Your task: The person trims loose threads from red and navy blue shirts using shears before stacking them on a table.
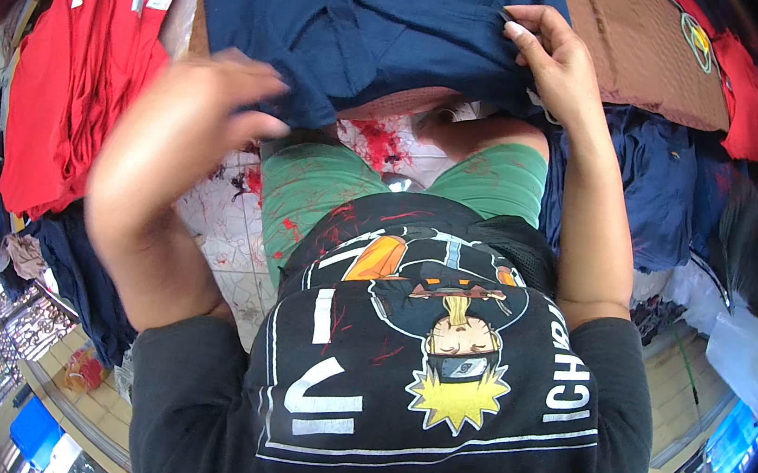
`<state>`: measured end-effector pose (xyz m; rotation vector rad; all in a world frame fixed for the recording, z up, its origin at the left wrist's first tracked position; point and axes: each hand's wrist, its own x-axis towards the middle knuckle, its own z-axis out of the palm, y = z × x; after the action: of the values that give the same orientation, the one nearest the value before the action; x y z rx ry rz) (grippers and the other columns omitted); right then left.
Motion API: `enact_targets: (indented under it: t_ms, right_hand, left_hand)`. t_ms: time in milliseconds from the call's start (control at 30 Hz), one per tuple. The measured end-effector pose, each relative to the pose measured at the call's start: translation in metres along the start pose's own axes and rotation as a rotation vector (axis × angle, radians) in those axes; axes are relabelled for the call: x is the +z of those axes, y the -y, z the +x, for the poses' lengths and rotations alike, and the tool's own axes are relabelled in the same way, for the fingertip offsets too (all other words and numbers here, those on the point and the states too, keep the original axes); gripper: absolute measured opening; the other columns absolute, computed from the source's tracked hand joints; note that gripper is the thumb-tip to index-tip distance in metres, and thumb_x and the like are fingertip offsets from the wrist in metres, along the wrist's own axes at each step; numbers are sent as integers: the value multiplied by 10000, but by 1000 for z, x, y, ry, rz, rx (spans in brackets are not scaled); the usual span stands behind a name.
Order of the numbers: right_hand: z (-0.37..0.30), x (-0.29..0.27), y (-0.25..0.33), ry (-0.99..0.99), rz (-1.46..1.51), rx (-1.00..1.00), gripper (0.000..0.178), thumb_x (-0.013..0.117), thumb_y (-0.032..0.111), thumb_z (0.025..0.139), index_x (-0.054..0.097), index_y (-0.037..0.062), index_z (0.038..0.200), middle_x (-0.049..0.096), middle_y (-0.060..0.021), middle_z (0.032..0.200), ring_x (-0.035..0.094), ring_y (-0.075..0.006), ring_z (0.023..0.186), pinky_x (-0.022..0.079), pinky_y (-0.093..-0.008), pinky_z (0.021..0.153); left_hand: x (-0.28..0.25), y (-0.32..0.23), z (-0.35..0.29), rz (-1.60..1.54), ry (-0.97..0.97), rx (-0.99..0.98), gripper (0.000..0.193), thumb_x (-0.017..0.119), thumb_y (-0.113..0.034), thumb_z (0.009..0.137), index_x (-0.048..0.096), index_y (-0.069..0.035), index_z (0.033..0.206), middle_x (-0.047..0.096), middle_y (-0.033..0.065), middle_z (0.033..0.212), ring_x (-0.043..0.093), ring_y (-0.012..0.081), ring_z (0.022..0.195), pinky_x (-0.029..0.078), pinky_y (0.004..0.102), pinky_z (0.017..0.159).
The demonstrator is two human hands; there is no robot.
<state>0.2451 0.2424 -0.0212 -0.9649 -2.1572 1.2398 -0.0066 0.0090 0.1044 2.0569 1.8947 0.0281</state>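
Observation:
A dark navy garment or cloth [391,46] lies spread out in front of me, its near edge hanging over my lap. My right hand [558,61] is at the cloth's right side, thumb and fingertips pinched on a fold of it. My left hand [213,91] is over the cloth's left near corner, blurred by motion. Its thumb and fingers are apart, and I see nothing held between them. Whether its fingertips touch the cloth is unclear.
Red garments with white labels [89,73] are piled at the left. A brown quilted surface [647,57] carries more red cloth [754,102] at the right. Navy cloth [628,185] hangs below it. Red lint and thread scraps [380,143] lie on the tiled floor [236,220].

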Motion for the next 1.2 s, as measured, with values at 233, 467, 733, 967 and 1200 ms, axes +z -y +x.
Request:
enact_targets:
  t_ms: [233, 467, 733, 967, 1200]
  right_hand:
    - [12, 7, 5, -2, 7, -22, 295, 653, 236, 874, 637, 36, 1091, 647, -37, 805, 565, -103, 679, 470, -260, 640]
    - [8, 6, 11, 16, -49, -41, 290, 654, 220, 870, 636, 43, 1099, 640, -50, 798, 582, -123, 723, 469, -268, 663]
    - [23, 29, 39, -91, -383, -354, 453, 764, 333, 742, 659, 68, 1094, 636, -142, 1078, 622, -291, 1013, 485, -360, 880]
    - [33, 24, 33, -325, -270, -426, 228, 713, 172, 837, 669, 60, 1031, 674, -66, 906, 634, -186, 884, 488, -303, 814]
    - [37, -169, -15, -927, -41, -427, 146, 622, 60, 869, 665, 30, 1005, 664, -34, 918, 587, -94, 800, 473, -236, 753]
  left_hand:
    - [-33, 15, -71, -1883, -460, 925, 107, 574, -167, 922, 654, -113, 966, 685, 22, 899, 621, 75, 734, 448, 327, 765]
    - [231, 80, -140, -2035, -11, -545, 305, 598, -289, 923, 586, -41, 1099, 664, 61, 911, 623, 168, 827, 505, 333, 769]
    - [271, 110, -239, -779, 439, -1054, 401, 658, -413, 851, 679, -77, 1069, 708, 60, 889, 641, 172, 775, 500, 329, 728]
    - [92, 71, -5, -68, -665, -743, 457, 635, -308, 892, 547, 40, 1175, 654, 158, 1061, 632, 222, 996, 483, 311, 865]
    - [51, 109, 71, -621, -1207, -214, 377, 676, -190, 861, 569, 3, 1166, 648, 169, 1097, 615, 241, 1061, 466, 318, 915]
